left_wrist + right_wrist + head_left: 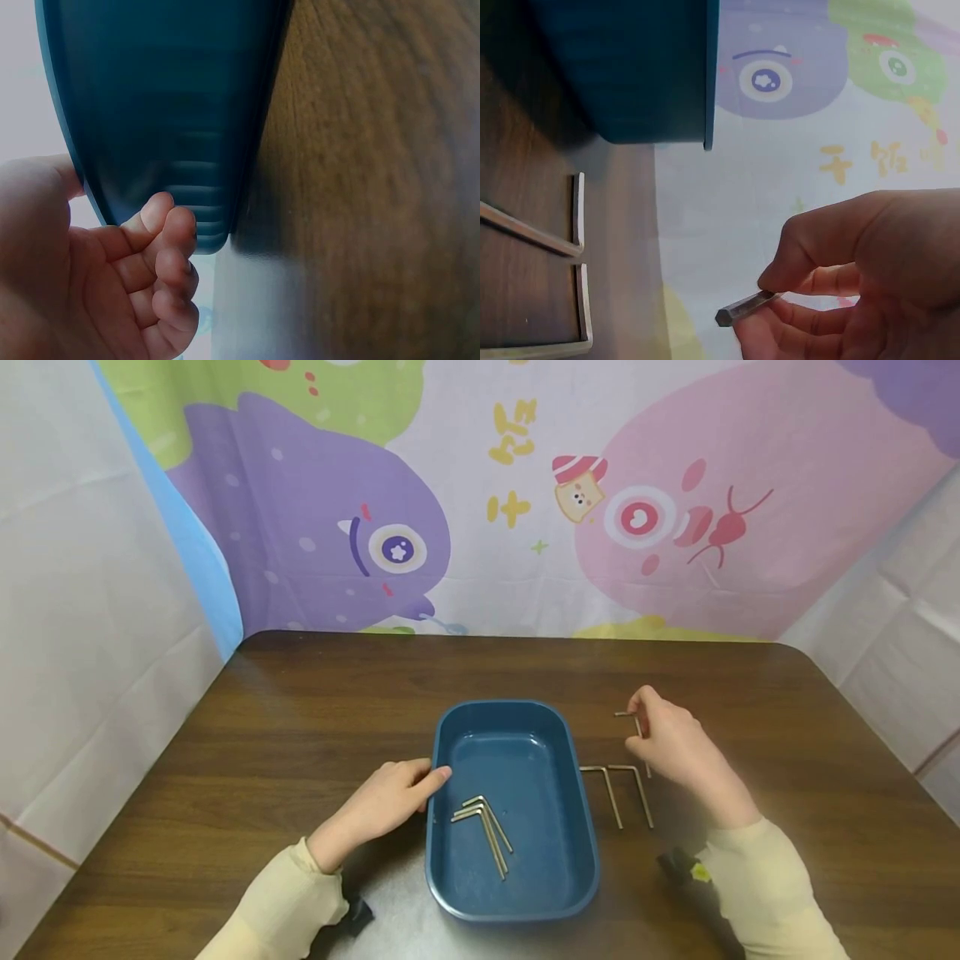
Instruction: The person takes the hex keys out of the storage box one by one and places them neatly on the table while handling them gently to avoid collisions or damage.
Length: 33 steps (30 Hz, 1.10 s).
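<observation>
1. Your right hand [678,739] pinches one hex key [628,717] between thumb and fingertips, clear of the bench [300,710], to the right of the blue tray [585,827].

2. The right wrist view shows the grip is light: only a short end of the key sticks out past your fingertips [780,289].

3. Your left hand [382,802] rests against the tray's left rim, thumb reaching over the edge and fingers [169,247] loosely curled beside the outer wall, gripping nothing firmly.

4. Three keys in the tray [486,827] lie bunched near its left side; two more keys on the bench [622,789] lie side by side between the tray and your right wrist.

5. Risk: with so slight a pinch, the held key could probably twist or slip out and drop on the bench.

6. Risk: your right wrist sits just beside the two loose keys; a low sweep toward the tray would likely knock them askew.

7. Risk: if your left hand pushes rather than steadies, the tray may slide on the smooth wood.
</observation>
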{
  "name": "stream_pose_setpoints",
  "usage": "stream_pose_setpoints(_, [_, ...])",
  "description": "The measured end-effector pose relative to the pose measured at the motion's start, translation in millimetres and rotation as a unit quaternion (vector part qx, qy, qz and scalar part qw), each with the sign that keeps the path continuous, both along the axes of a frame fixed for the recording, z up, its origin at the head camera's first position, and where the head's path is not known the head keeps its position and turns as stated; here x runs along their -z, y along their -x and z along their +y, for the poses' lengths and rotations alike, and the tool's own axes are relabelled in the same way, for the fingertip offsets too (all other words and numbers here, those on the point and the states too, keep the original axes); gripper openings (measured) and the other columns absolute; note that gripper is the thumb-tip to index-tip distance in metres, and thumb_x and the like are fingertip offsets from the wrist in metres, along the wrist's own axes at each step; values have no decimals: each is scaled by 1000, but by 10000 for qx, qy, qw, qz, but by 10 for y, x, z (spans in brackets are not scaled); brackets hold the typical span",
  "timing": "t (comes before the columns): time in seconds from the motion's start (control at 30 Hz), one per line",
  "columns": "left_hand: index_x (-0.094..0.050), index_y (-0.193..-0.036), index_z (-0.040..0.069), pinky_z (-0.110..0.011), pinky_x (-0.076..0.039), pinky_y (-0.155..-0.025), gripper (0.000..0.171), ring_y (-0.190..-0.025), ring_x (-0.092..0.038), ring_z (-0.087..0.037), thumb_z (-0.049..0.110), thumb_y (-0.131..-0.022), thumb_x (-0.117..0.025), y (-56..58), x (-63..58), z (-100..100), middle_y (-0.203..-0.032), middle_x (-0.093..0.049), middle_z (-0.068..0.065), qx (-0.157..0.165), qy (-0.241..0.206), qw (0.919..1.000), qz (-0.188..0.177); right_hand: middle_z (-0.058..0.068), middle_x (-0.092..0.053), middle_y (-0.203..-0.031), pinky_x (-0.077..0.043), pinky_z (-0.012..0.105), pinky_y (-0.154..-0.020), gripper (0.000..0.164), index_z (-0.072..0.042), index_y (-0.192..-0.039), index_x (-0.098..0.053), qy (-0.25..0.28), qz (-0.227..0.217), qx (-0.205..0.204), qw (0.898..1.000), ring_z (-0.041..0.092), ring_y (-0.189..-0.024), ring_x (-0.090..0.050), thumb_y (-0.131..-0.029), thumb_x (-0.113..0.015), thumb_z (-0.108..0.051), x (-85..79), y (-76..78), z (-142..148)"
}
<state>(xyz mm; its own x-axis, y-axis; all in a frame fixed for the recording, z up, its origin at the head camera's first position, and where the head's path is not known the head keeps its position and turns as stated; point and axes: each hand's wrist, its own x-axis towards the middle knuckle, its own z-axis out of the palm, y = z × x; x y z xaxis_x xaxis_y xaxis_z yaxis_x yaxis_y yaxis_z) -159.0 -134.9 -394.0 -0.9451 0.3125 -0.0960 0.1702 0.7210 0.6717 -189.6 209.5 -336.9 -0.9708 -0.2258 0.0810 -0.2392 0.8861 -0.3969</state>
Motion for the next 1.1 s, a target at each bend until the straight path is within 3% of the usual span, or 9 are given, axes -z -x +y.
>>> stream_pose_setpoints(0.27, [-52, -66, 19, -27, -35, -53, 37, -52, -46, -11, 43, -93, -45, 2, 0, 0, -56, -51, 4, -44, 66, 10000, 59, 7, -46, -72, -36, 32, -56, 31, 1, -100, -44, -194, -336, -31, 9992, 20, -63, -46, -74, -60, -5, -5, 25, 66])
stream_pose_setpoints(0.53, [-52, -66, 19, -27, -35, -52, 37, -51, -46, -11, 43, -93, -45, -4, -6, 1, -56, -51, 3, -38, 88, 9999, 74, 10, -48, -73, -42, 29, -51, 31, 4, -102, -39, -33, -1353, -15, 9908, 16, -51, -52, -73, -50, 5, 80, 18, 121])
stream_pose_setpoints(0.83, [-52, -66, 19, -27, -36, -53, 37, -52, -47, -11, 43, -93, -45, 0, 4, -1, -57, -52, 2, -25, 69, 9999, 95, 13, -54, -68, -41, 31, -52, 33, 3, -100, -37, -48, -1562, 68, 9877, 18, -46, -54, -70, -49, 6, 152, 18, 165])
stream_pose_setpoints(1.1, [-52, -67, 19, -27, -36, -53, 37, -52, -47, -11, 44, -93, -44, 0, 6, -3, -57, -52, 3, -19, 63, 10000, 71, 11, -52, -68, -39, 31, -53, 29, 3, -98, -37, -250, -2054, 26, 9784, 21, -56, -51, -70, -45, 6, 228, 33, 228])
